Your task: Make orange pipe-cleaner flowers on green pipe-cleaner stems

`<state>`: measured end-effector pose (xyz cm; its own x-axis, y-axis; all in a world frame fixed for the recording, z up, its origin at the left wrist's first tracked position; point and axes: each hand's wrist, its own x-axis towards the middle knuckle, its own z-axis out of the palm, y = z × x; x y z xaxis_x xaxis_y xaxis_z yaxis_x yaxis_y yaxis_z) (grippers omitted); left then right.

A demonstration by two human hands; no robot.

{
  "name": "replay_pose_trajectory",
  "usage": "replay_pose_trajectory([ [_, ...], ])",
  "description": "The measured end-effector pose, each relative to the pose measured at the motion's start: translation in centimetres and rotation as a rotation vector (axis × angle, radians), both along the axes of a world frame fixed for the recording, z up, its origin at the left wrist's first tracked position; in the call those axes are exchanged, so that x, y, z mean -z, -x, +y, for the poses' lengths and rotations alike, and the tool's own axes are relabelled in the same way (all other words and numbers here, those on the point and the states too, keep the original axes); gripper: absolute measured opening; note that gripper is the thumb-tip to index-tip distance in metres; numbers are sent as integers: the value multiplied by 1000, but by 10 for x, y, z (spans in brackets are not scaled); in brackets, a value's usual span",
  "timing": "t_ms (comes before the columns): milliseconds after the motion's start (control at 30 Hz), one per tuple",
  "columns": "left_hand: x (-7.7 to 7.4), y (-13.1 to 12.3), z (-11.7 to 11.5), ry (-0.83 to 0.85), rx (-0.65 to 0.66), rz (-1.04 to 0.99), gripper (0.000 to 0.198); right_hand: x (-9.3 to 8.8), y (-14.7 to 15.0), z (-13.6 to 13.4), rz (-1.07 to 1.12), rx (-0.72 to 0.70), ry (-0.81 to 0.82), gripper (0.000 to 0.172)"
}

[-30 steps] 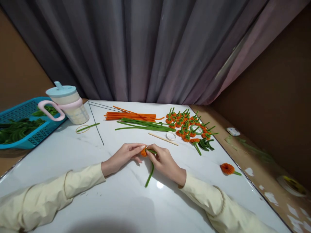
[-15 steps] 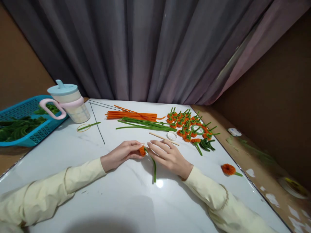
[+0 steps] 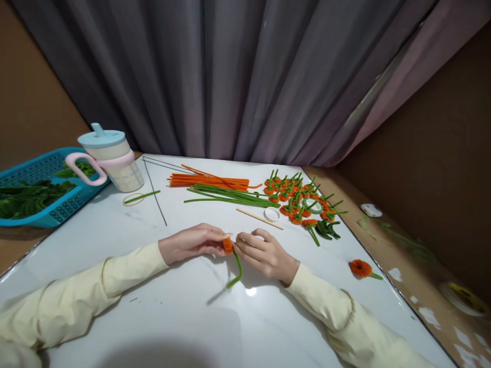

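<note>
Between the fingertips of my left hand (image 3: 197, 240) is a small ribbed orange pipe-cleaner pumpkin (image 3: 227, 246), pinched just above the white table. My right hand (image 3: 264, 253) is close beside it on the right, fingers curled and closed at the upper end of a green pipe cleaner (image 3: 239, 268). This green strand hangs from the pumpkin and bends toward the left at its lower end. My fingers hide exactly where the two join. A finished-looking orange pumpkin (image 3: 360, 268) with a green stem lies apart at the right.
Orange pipe cleaners (image 3: 209, 181) and green pipe cleaners (image 3: 230, 197) lie bundled behind my hands. Several stemmed pumpkins (image 3: 295, 217) cluster at the back right, near a tape roll (image 3: 312, 206), white ring (image 3: 272, 214) and thin stick (image 3: 259, 219). A cup (image 3: 128, 176) and blue basket (image 3: 57, 217) stand left.
The green strand's lower end has swung to the left. My right fingers have curled in from a more spread pose, and the orange pumpkin has turned and shifted slightly right.
</note>
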<state>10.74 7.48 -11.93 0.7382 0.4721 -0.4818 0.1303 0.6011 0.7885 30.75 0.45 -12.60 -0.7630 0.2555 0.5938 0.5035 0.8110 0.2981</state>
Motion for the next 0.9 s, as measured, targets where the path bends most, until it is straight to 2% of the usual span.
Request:
replay_pose_trajectory([
  [100,-6,0,-2,-57,9,33,21,3,3,0,62,30,76,29],
  [233,-13,-1,-5,-212,26,107,23,5,6,1,168,64,199,25],
  [533,-20,-2,-13,-501,95,154,25,4,9,1,219,86,378,25],
  [733,-26,-3,-24,-779,140,290,22,1,9,1,358,55,689,27],
  [900,-24,-2,-31,-1064,136,239,29,-7,12,1,645,87,1151,29],
])
